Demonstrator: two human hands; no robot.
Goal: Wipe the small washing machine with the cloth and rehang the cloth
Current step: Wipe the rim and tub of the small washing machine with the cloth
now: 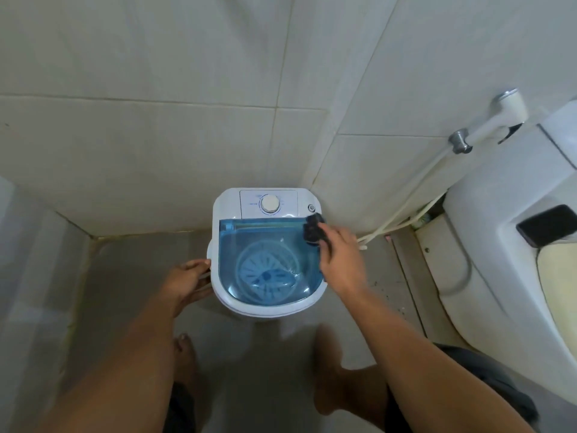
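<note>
Head view of a tiled bathroom corner, read left to right. The left hand [187, 281] grasps the left flank of the small white plastic washing machine [265, 309], fingers curled against its side, apparently steadying it. The machine stands on the grey floor [131, 276] against the pale tiled wall [156, 135]; its translucent blue lid [265, 245] is closed over a ribbed blue pulsator, and a white round control dial [269, 203] sits on the rear panel. The right hand [342, 260] clenches a dark crumpled cloth [314, 230], pressed to the lid's rear right corner, just beside the panel. Further right, a white spray hose [406, 210] runs down the wall, and a black phone [547, 225] lies on a white ceramic fixture [487, 245]. The wiping step appears to be in hand. The next move likely calls for sweeping the cloth across the remaining lid and rim; no hanging point is visible.
</note>
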